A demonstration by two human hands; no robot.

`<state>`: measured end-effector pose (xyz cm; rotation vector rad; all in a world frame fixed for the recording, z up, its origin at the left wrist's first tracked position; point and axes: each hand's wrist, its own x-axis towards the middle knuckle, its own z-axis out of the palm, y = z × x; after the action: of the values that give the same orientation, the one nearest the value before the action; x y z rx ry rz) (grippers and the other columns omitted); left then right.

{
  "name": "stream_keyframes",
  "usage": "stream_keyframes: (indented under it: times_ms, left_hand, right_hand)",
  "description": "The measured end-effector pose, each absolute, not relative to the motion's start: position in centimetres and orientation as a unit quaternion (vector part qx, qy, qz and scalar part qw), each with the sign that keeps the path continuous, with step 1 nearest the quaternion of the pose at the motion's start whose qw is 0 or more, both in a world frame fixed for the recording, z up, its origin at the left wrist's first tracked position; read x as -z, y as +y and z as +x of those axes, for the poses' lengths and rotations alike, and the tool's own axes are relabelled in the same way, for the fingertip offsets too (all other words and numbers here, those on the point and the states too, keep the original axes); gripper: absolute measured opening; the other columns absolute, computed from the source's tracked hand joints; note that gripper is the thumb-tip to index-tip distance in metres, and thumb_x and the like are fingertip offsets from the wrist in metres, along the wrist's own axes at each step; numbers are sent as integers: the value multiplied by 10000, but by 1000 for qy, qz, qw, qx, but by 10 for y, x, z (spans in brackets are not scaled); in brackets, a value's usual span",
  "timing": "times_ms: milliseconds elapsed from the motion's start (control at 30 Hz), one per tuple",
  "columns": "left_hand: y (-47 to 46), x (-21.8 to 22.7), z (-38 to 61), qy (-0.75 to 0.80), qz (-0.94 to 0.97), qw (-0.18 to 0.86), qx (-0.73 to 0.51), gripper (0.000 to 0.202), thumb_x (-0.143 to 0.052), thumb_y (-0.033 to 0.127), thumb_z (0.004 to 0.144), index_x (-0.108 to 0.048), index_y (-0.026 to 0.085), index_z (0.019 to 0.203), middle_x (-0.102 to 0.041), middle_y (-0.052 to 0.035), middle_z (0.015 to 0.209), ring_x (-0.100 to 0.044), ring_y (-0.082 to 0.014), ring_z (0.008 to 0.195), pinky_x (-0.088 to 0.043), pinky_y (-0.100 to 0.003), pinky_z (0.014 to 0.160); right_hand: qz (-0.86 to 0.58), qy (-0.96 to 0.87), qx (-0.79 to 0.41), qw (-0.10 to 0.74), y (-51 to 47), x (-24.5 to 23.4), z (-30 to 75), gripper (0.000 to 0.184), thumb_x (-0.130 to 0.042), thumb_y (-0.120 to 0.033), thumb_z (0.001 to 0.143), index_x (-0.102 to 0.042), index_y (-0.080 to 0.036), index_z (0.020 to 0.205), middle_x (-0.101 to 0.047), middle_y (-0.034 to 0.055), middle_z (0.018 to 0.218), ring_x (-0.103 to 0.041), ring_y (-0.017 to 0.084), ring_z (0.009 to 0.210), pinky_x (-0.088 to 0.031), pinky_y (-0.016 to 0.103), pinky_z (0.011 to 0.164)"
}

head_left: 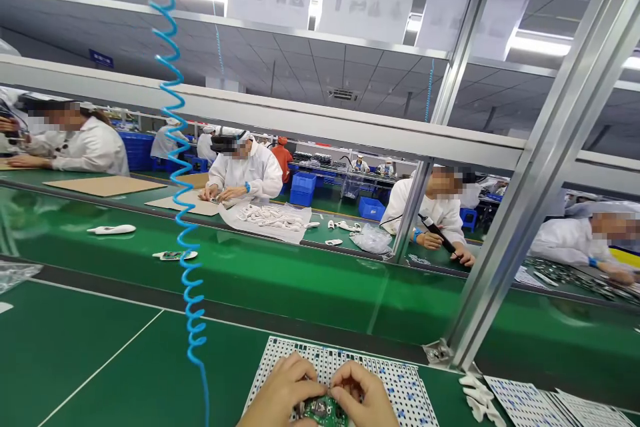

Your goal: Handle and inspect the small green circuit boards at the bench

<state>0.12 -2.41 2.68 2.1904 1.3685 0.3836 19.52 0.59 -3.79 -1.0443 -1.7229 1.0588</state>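
At the bottom of the head view, my left hand [285, 390] is closed on a green circuit board [327, 411], gripping it from its left side. My right hand [367, 392] is at the board's upper right edge, thumb and fingers pinched together. Whatever lies between those right fingertips is hidden. Small parts show on the board's face, and its lower portion runs out of the frame. Beneath both hands lies a white sheet [407, 390] with rows of dark holes and blue marks.
A coiled blue hose [193, 280] hangs left of my hands. Beyond the bench runs a green conveyor belt [300, 293] carrying white shells [113, 230]. To the right stand a metal post [530, 167], white plastic pieces [481, 399] and more sheets [530, 403]. Several co-workers sit across.
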Motion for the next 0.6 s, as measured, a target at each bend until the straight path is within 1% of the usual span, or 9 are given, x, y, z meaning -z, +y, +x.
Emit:
stream_keyframes:
  times_ms: [67, 133, 200, 267, 400, 500, 600]
  left_hand:
    - [-24, -27, 1, 509, 804, 269, -149, 389, -712, 81, 686, -667, 315, 993, -580, 2, 1031, -475, -215, 1030, -354, -344, 911]
    - [-24, -27, 1, 515, 798, 274, -150, 374, -702, 95, 693, -670, 306, 1001, -582, -8, 1037, -478, -221, 1041, -355, -347, 916]
    - [-24, -27, 1, 518, 798, 271, -146, 368, -691, 102, 690, -670, 294, 1004, -582, -17, 1040, -480, -227, 1042, -360, -355, 912]
    - [-24, -27, 1, 517, 801, 265, -144, 357, -684, 114, 688, -669, 283, 1002, -580, -21, 1034, -485, -228, 1032, -367, -359, 901]
    - [-24, -29, 2, 525, 792, 276, -145, 321, -675, 139, 701, -669, 281, 989, -580, -22, 1033, -487, -233, 1023, -374, -365, 897]
    - [-24, -28, 2, 524, 792, 277, -145, 315, -678, 148, 710, -671, 291, 990, -580, -17, 1032, -486, -237, 1028, -374, -371, 903]
    - [-23, -23, 0, 514, 803, 260, -156, 315, -702, 175, 719, -671, 303, 1005, -582, -14, 1024, -494, -235, 1005, -385, -364, 875]
  right_hand:
    - [-413, -745, -315, 419, 5, 38, 199, 120, -553, -169, 780, -670, -187, 795, -633, 19, 718, -531, 150, 630, -383, 237, 585]
    - [-375, -813, -169, 412, 4, 40, 205, 165, -494, -146, 861, -644, -196, 817, -650, 32, 756, -571, 173, 714, -421, 260, 650]
    - [-327, -859, -42, 391, 2, 42, 209, 211, -431, -143, 936, -616, -196, 849, -645, 31, 753, -571, 173, 722, -420, 271, 657]
    - [-307, -876, 34, 370, 0, 44, 212, 227, -405, -160, 976, -596, -192, 858, -636, 26, 742, -564, 163, 689, -402, 274, 624]
    - [-313, -877, 88, 353, -5, 44, 212, 241, -417, -218, 993, -579, -186, 818, -634, 21, 722, -565, 156, 650, -377, 279, 588]
    - [-319, -877, 94, 346, -7, 43, 211, 219, -436, -200, 985, -582, -182, 823, -641, 18, 736, -576, 156, 664, -378, 278, 586]
    - [-325, -874, 99, 348, -8, 43, 210, 205, -440, -183, 982, -577, -177, 830, -639, 15, 743, -577, 154, 669, -381, 276, 588]
